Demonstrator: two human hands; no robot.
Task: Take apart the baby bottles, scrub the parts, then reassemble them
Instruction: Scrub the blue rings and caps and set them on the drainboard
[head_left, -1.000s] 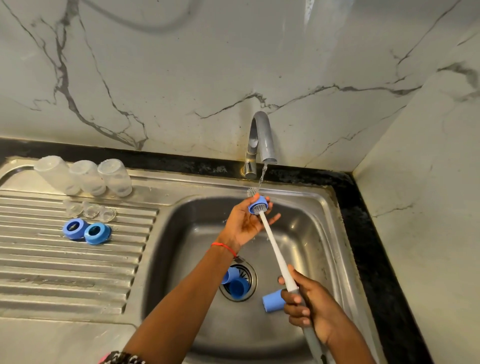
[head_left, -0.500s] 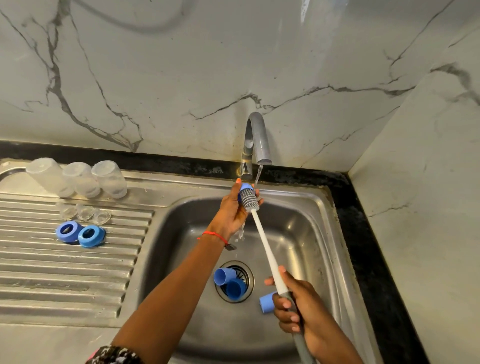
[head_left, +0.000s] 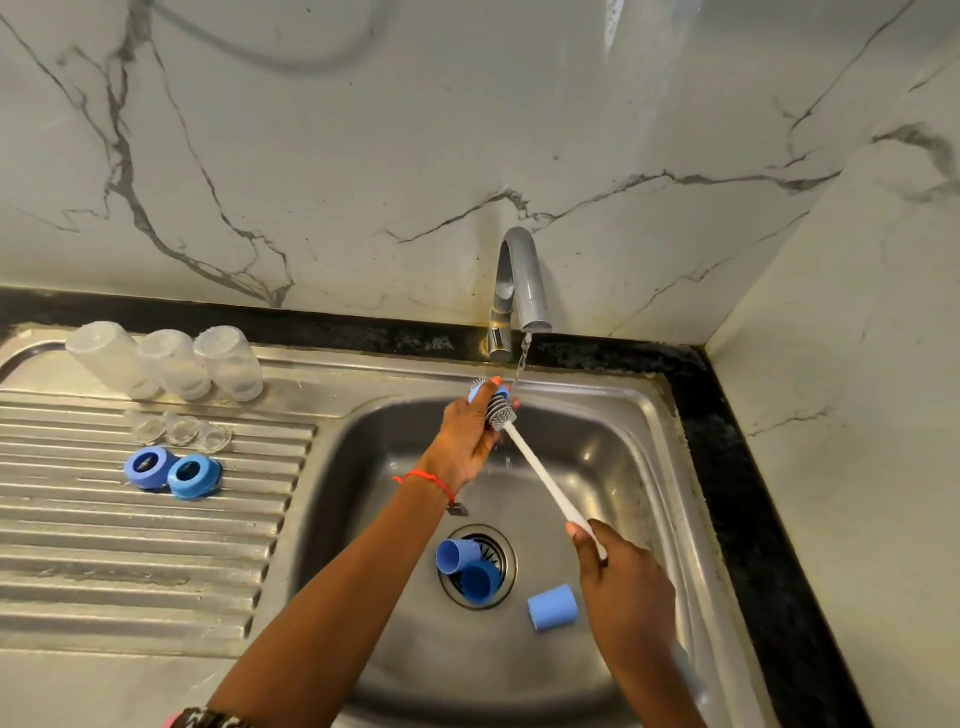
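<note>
- Currently left hand (head_left: 467, 436) pinches blue ring (head_left: 480, 391) under tap (head_left: 522, 291) stream, so water rinses it.
- Right hand (head_left: 623, 587) grips brush (head_left: 540, 467) handle low; bristles pushed through ring, for reach.

Steel sink drainboard (head_left: 130, 561) with 3 bottles (head_left: 171, 366), 2 blue rings (head_left: 171, 470), perhaps 3 clear nipples (head_left: 179, 431).

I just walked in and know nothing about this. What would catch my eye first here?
Probably the two hands over the sink: the left hand grips a blue ring under the running tap, while the right hand holds a long white brush pushed through it. Next, three blue caps lying by the drain.
</note>
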